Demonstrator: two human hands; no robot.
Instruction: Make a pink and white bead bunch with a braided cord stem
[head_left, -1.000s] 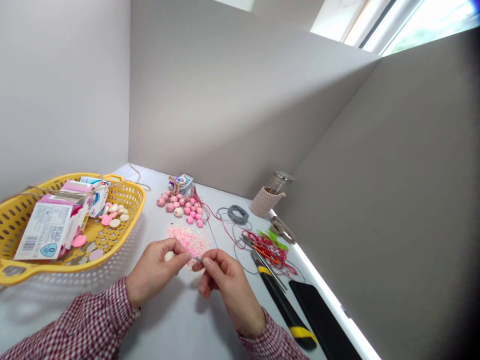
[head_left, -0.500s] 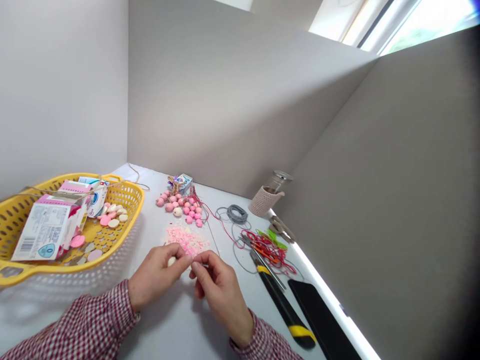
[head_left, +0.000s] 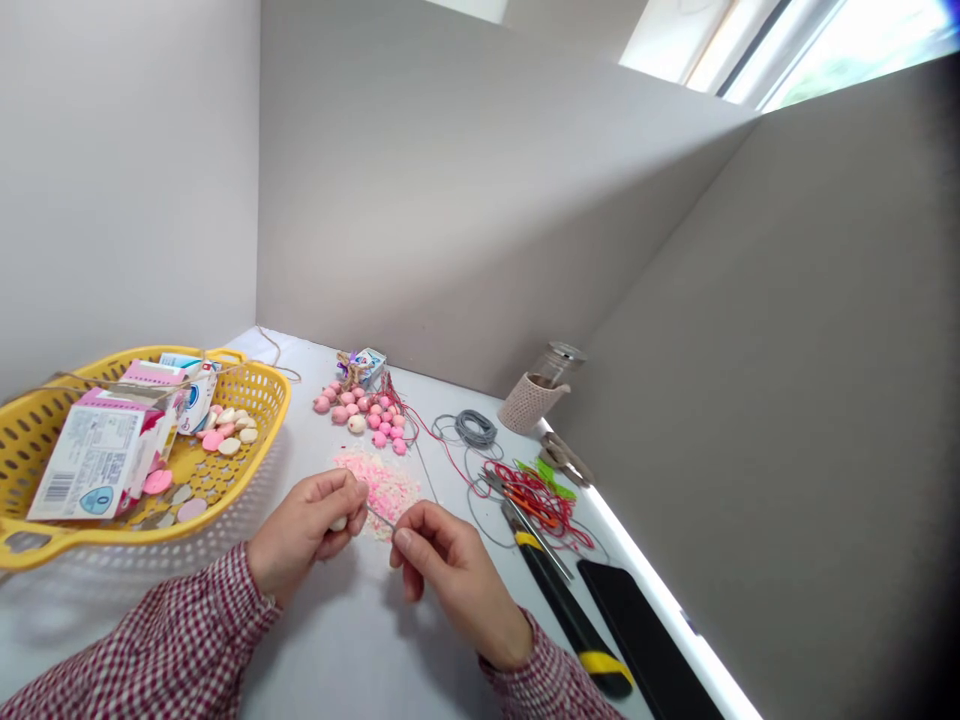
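My left hand (head_left: 309, 528) is closed, with the edge of a small whitish ball (head_left: 339, 523) showing between its fingers. From it a thin grey strand (head_left: 381, 518), perhaps cord, runs to my right hand (head_left: 454, 575). The thumb and forefinger of that right hand pinch the strand's other end. Just beyond both hands lies a heap of pink and white shavings (head_left: 382, 480) on the white table (head_left: 352, 640). Behind the shavings sits a cluster of pink balls (head_left: 376, 415) with a whitish one among them.
At left stands a yellow basket (head_left: 279, 400) holding boxes and pink and white discs. To the right lie a grey cord coil (head_left: 475, 428), tangled red cord (head_left: 529, 495), a black-and-yellow handled tool (head_left: 566, 600) and a black phone-like slab (head_left: 637, 625). A glass in a knitted sleeve (head_left: 529, 402) stands behind.
My hands have drawn apart, the left moving slightly left and the right slightly right and down. The grey strand now shows stretched between them.
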